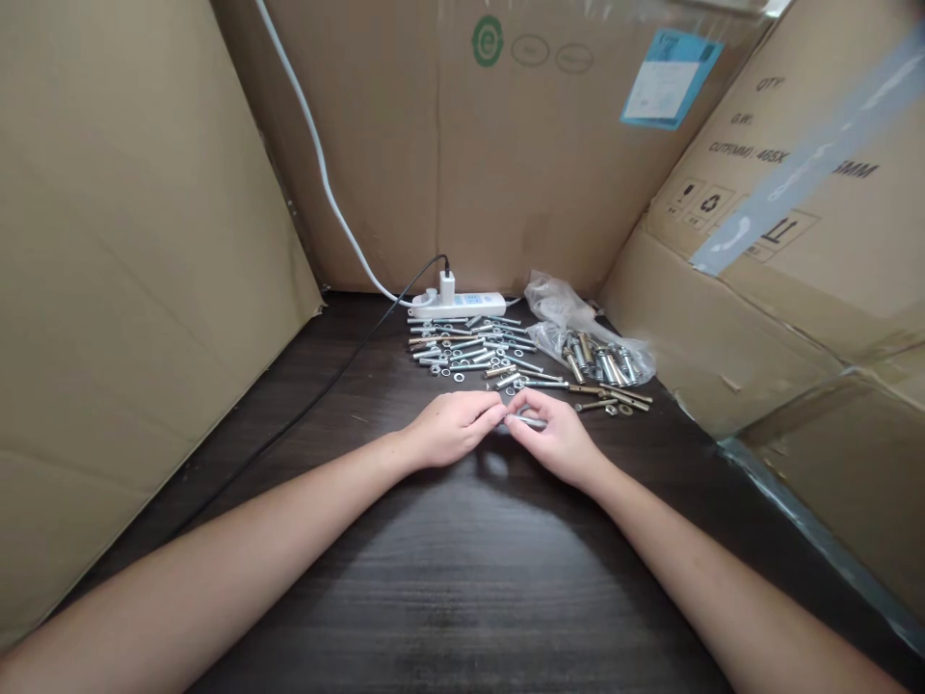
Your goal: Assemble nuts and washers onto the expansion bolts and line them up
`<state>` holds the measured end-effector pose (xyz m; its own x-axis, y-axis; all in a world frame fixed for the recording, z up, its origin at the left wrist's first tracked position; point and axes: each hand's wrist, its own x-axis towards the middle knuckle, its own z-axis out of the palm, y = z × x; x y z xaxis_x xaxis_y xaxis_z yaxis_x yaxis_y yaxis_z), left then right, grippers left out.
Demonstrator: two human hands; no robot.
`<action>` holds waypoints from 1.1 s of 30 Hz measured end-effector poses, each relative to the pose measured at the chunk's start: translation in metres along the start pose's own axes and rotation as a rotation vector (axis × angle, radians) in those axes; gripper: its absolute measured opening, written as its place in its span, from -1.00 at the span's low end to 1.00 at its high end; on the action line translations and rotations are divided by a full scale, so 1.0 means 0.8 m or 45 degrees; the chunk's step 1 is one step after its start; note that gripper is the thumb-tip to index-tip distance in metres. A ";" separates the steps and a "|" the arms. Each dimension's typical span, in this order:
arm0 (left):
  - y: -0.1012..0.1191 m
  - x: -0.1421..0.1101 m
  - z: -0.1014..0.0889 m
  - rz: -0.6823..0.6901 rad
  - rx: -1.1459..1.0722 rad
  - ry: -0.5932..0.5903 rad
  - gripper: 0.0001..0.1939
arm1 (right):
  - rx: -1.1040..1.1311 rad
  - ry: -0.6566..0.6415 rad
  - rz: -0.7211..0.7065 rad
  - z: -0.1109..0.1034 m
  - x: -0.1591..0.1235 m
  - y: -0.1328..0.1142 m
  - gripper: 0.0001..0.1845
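Fingertips almost touching, my two hands meet just in front of a spread of metal hardware. My right hand is closed around a thin silver bolt, whose shaft lies across the palm side of the fingers. My left hand is pinched at the bolt's left end; its fingers cover whatever small part may be there. Beyond the hands lie loose bolts, metal sleeves, washers and nuts. A few brass-coloured bolts rest to the right of my right hand.
Behind the hardware stands a white power strip with a charger plugged in. A black cable crosses the dark table on the left. A clear plastic bag holds more anchor bolts. Cardboard boxes wall the table on three sides.
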<state>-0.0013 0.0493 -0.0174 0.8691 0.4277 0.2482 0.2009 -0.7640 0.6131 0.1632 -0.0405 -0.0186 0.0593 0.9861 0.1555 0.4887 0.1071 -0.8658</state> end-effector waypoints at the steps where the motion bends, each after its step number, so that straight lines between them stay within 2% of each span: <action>1: -0.001 0.000 0.000 -0.003 0.016 -0.011 -0.64 | 0.003 0.000 -0.002 0.000 0.000 0.000 -0.85; 5: 0.000 -0.001 -0.001 -0.036 0.002 -0.033 -0.66 | 0.007 -0.003 -0.013 -0.001 0.001 -0.001 -0.87; 13: 0.006 -0.006 -0.004 -0.108 -0.179 0.020 -0.82 | 0.004 -0.012 0.025 -0.002 0.004 -0.002 -0.88; 19: 0.003 -0.003 -0.006 -0.130 -0.171 0.061 -0.79 | 0.018 -0.004 0.056 -0.001 0.005 -0.001 -0.87; 24: 0.000 0.000 -0.006 -0.122 -0.109 -0.042 -0.67 | 0.045 -0.003 0.042 0.002 0.005 0.002 -0.87; 33: 0.001 -0.004 -0.004 -0.113 -0.191 -0.004 -0.74 | 0.111 0.031 0.080 0.002 0.005 0.003 -0.83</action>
<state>-0.0054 0.0491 -0.0156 0.8523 0.4889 0.1857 0.2076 -0.6421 0.7379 0.1633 -0.0358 -0.0205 0.1095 0.9879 0.1101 0.4057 0.0567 -0.9123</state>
